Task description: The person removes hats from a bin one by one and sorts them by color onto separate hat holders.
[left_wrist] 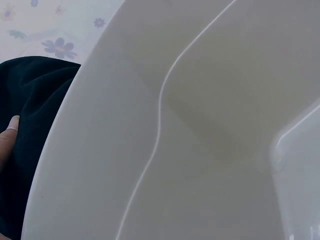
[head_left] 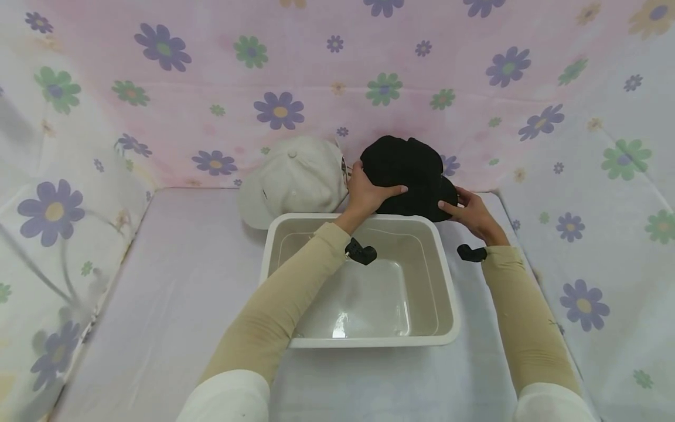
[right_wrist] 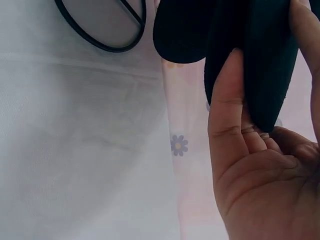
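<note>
A black cap [head_left: 403,167] is at the back, behind the basin's far rim. My left hand [head_left: 366,193] holds its left side, thumb across the front. In the left wrist view a fingertip [left_wrist: 9,132] presses the dark cloth [left_wrist: 37,105], and the rest of that hand is out of frame. My right hand [head_left: 474,214] pinches the black brim [head_left: 447,200] at the right. The right wrist view shows this brim [right_wrist: 270,75] between thumb and fingers, with another dark flap [right_wrist: 180,32] beside it. I cannot tell whether that flap belongs to the same cap.
A pale cap [head_left: 303,176] sits to the left of the black one. In front stands a white plastic basin [head_left: 358,341], under my left forearm. Flowered cloth walls [head_left: 327,64] surround the table [head_left: 174,281]. A dark thin loop [right_wrist: 112,48] shows in the right wrist view.
</note>
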Tool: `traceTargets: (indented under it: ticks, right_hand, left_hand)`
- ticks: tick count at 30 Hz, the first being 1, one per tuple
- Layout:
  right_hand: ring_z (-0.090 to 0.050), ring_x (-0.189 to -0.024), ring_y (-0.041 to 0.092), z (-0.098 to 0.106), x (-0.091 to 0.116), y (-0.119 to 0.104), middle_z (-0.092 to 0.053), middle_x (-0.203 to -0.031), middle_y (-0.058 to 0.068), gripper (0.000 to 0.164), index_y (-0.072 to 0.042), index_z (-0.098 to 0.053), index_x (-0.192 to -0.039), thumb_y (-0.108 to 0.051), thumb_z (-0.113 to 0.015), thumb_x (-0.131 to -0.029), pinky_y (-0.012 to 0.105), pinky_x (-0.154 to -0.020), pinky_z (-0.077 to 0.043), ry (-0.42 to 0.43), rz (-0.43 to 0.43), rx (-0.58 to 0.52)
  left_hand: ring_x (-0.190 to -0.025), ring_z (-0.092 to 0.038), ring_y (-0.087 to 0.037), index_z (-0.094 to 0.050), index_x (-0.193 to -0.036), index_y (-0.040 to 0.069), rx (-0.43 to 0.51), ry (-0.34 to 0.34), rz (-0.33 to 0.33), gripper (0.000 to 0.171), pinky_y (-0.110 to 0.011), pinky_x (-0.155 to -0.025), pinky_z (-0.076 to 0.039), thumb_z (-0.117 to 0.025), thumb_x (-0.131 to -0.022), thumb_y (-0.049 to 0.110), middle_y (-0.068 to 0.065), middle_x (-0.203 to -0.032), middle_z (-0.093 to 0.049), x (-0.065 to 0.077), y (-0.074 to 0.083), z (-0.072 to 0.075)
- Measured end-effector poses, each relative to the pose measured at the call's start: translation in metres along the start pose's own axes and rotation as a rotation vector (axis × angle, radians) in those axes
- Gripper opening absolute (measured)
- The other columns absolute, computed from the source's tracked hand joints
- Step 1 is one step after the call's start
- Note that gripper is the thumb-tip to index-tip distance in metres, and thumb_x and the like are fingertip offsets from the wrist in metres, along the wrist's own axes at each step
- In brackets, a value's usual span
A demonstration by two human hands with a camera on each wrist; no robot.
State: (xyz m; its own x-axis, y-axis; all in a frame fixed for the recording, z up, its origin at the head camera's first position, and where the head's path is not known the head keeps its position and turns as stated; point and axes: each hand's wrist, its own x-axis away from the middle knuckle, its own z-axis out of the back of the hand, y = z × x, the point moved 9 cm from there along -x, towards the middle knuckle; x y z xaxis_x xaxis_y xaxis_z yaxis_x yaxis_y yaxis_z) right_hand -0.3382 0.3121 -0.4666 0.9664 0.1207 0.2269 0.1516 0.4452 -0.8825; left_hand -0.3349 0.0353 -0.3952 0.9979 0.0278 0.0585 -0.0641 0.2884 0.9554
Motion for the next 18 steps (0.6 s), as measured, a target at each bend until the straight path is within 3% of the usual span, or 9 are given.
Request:
traceTargets:
  ticks: [5, 9, 15, 18]
  right_hand:
    - [-0.057, -0.123, 0.027, -0.0009, -0.0006, 0.0008, -0.032, -0.16, 0.028, 0.083, -0.001, -0.014, -0.162, -0.022, -0.066, -0.101, 0.014, -0.08, -0.056, 0.002, 0.002, -0.004]
    - [-0.054, -0.127, 0.033, -0.0019, -0.0014, 0.0008, -0.031, -0.16, 0.029, 0.082, 0.0, -0.015, -0.162, -0.021, -0.066, -0.101, 0.014, -0.079, -0.056, 0.003, 0.004, -0.004]
    - [-0.061, -0.109, 0.012, -0.0016, -0.0009, -0.0008, -0.032, -0.159, 0.03, 0.081, -0.001, -0.016, -0.162, -0.02, -0.065, -0.1, 0.014, -0.078, -0.056, 0.002, 0.012, -0.017]
    - [-0.062, -0.095, 0.0, -0.0014, -0.0001, -0.0024, -0.036, -0.156, 0.032, 0.078, 0.001, -0.018, -0.161, -0.017, -0.065, -0.1, 0.014, -0.077, -0.056, -0.004, 0.013, -0.043]
  left_hand:
    - [-0.149, -0.033, -0.03, -0.02, -0.159, 0.003, -0.021, -0.009, -0.025, 0.115, -0.041, -0.121, -0.034, -0.093, -0.075, 0.031, -0.016, -0.162, -0.032, 0.0004, 0.0017, -0.0009]
    - [-0.152, -0.029, -0.029, -0.017, -0.161, 0.004, -0.059, -0.057, -0.019, 0.118, -0.039, -0.122, -0.031, -0.093, -0.075, 0.033, -0.015, -0.165, -0.028, -0.0027, 0.0002, -0.0022]
    - [-0.155, -0.023, -0.027, -0.007, -0.163, 0.007, -0.105, -0.202, 0.009, 0.128, -0.038, -0.124, -0.027, -0.095, -0.072, 0.03, -0.013, -0.168, -0.019, -0.0081, -0.0018, -0.0051]
    - [-0.154, -0.024, -0.026, -0.007, -0.163, 0.007, -0.12, -0.23, -0.001, 0.13, -0.038, -0.124, -0.027, -0.095, -0.07, 0.03, -0.012, -0.168, -0.02, -0.008, -0.0002, -0.0057]
